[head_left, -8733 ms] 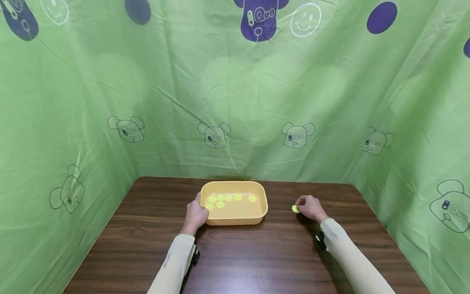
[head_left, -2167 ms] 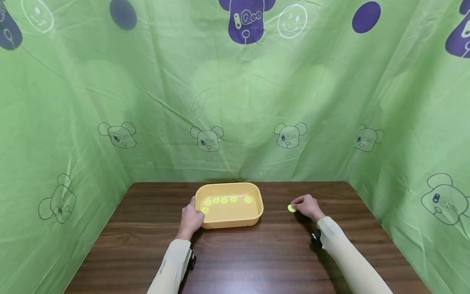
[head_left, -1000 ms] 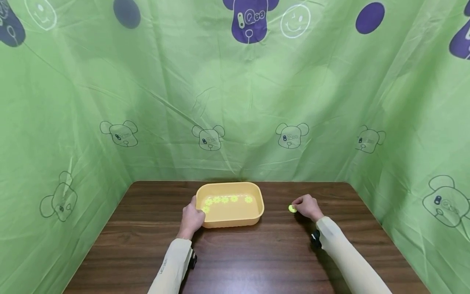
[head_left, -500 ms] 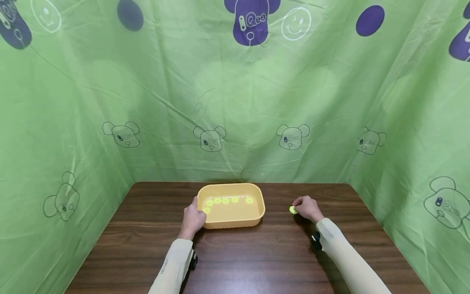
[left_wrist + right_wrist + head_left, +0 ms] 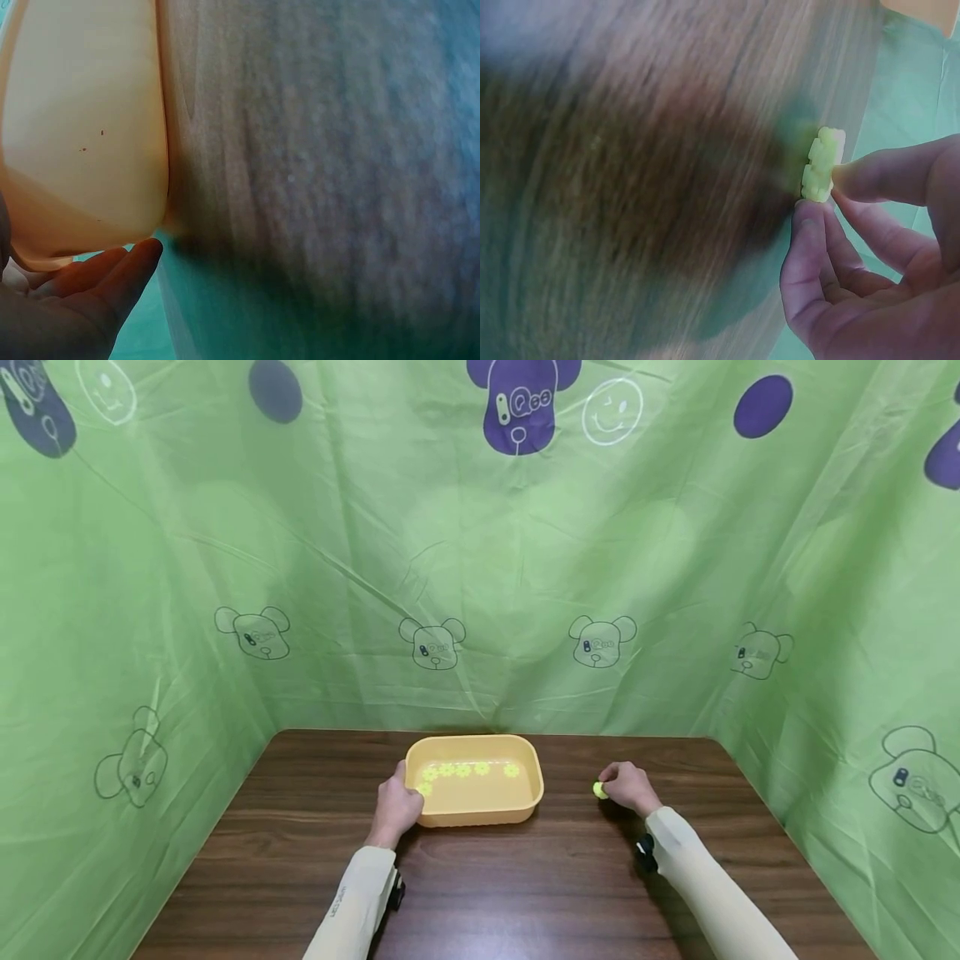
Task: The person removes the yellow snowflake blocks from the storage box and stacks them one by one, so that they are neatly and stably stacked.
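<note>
My left hand [image 5: 397, 806] grips the left end of a yellow plastic basin [image 5: 480, 803], thumb over the rim. In the left wrist view its fingers [image 5: 135, 274] curl against the basin's outer corner. Several yellow-green flower-shaped pieces [image 5: 482, 768] lie along the back and left of the basin floor. To the right of the basin, my right hand [image 5: 630, 787] pinches another small yellow-green flower-shaped piece [image 5: 600, 790] between thumb and fingers, low over the table. Seen from the right wrist, this scalloped piece [image 5: 823, 165] stands on edge at the fingertips.
The basin and both forearms are over a dark wood-grain table [image 5: 480, 885]. Green curtains [image 5: 517, 552] printed with bear faces hang behind the table and along both sides.
Compared with the oldest frame, one fewer flower-shaped piece shows in the basin. The right hand's piece has turned slightly. The left hand keeps its grip on the basin.
</note>
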The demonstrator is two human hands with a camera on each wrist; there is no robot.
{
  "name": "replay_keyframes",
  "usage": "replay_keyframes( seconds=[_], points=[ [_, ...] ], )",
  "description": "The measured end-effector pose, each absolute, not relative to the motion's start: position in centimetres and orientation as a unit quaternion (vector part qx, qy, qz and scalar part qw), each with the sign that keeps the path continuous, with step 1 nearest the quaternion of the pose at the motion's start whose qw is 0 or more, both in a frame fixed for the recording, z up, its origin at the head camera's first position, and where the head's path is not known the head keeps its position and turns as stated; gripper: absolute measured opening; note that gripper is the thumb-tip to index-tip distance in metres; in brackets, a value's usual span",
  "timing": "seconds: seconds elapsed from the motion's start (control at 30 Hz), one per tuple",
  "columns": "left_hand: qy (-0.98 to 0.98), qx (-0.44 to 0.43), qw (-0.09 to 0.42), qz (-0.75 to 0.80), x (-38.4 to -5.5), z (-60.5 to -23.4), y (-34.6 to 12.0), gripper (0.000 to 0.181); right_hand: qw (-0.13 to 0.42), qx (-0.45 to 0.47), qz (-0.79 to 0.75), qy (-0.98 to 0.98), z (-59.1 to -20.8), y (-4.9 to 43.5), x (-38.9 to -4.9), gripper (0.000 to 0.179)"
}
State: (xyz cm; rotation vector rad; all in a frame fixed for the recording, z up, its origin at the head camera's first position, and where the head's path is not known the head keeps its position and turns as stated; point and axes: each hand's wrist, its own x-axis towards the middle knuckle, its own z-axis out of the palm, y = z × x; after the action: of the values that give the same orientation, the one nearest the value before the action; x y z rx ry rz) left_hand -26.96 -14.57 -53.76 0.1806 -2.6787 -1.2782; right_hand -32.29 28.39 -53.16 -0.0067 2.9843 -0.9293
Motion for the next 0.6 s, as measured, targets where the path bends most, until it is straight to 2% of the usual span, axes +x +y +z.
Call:
replay_keyframes(
  seconds=[0.37,0.6],
  points=[
    [-0.898,0.058,0.09,-0.426,-27.1,-54.0,-14.6,0.073,-0.011,0.0,-0.276,0.961,-52.8,27.6,-32.6,0.032],
    [-0.897,0.062,0.089,-0.428,-27.1,-54.0,-14.6,0.074,-0.073,-0.01,-0.271,0.96,-52.0,25.3,-33.4,0.033]
  ],
)
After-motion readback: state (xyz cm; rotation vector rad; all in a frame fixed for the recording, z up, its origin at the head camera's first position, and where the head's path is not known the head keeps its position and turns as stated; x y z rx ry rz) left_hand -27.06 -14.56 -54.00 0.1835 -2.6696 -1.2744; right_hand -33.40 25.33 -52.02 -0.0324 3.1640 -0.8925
